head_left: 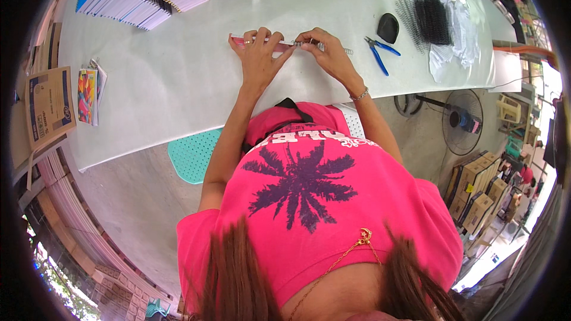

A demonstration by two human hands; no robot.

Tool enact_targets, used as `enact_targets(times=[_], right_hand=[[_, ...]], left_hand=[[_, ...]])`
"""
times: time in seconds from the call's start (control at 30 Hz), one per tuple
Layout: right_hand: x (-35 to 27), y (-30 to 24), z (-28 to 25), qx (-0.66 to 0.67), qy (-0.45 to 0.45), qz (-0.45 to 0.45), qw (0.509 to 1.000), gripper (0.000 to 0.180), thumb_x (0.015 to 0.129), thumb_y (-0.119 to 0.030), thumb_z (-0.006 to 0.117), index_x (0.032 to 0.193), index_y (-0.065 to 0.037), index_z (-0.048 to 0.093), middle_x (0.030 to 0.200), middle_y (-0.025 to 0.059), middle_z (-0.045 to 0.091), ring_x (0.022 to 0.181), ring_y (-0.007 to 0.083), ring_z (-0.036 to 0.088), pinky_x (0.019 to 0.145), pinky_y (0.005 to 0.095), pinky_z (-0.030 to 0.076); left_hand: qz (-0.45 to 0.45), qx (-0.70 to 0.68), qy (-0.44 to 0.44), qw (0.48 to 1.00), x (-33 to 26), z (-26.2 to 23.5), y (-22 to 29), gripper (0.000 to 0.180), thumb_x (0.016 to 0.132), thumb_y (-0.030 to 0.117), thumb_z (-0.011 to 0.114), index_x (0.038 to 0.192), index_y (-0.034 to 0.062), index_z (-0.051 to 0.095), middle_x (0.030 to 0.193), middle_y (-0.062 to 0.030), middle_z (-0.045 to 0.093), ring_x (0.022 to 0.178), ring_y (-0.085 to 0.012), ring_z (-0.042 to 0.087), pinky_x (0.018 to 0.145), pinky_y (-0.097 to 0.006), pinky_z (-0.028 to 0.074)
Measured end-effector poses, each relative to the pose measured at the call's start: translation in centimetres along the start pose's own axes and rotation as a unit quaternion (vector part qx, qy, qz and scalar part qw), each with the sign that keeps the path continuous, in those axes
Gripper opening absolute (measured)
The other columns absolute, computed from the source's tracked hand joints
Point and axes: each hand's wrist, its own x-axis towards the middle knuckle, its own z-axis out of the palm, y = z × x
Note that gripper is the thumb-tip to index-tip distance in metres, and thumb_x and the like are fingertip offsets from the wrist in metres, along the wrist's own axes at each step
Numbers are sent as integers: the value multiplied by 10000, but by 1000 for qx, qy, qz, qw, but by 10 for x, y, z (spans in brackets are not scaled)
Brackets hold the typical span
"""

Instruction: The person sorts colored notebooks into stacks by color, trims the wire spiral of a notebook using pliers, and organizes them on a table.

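Observation:
On the white-covered table, my left hand (260, 56) grips a thin notebook with a pink cover (281, 47), seen nearly edge-on. Its fingers rest over the top and the thumb presses near the right end. My right hand (329, 56) pinches a spiral binding coil (346, 52) at that same end, fingertips close together beside the left thumb. The coil's free end sticks out to the right past my hand. How far it runs through the notebook's edge is hidden by my fingers. Blue-handled wire cutters (380, 54) lie to the right, jaws toward the far left.
Stacks of spiral notebooks (128, 0) line the far edge. A black rounded object (388, 28) sits beyond the cutters. Right of it, black coils (433, 21) lie on white paper (467, 41). Colourful booklets (88, 96) and a cardboard box (50, 107) are at left; a fan (464, 122) stands right.

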Motion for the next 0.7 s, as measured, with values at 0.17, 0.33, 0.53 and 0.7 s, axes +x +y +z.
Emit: enact_targets(times=[0.17,0.33,0.53,0.7], right_hand=[[1,8,9,-5,44,-37,998,154,851,-31,561,986,-15,632,908,108,622,820,233,573,743,322,433],[0,7,11,-76,58,-47,994,157,848,-21,555,987,-17,629,914,123,621,813,261,571,732,327,437],[0,10,8,-39,38,-43,998,148,870,-60,554,990,-20,629,911,119,619,819,258,574,737,328,436],[1,6,7,-7,34,-37,999,147,844,-58,568,974,-39,636,851,110,601,791,263,590,723,347,447]], left_hand=[[-3,-13,-9,1000,2,-3,1,292,801,458,626,881,179,601,918,1,498,984,-245,441,934,-634,178],[-3,-14,-2,1000,1,-1,1,300,805,468,621,879,178,605,922,3,500,991,-244,447,932,-635,178],[-1,-6,-3,1000,2,-2,1,304,809,475,611,874,179,605,921,6,498,995,-240,443,923,-629,192],[-4,-3,-8,1000,1,0,0,305,804,481,604,869,183,602,920,14,497,983,-236,443,915,-623,201]])
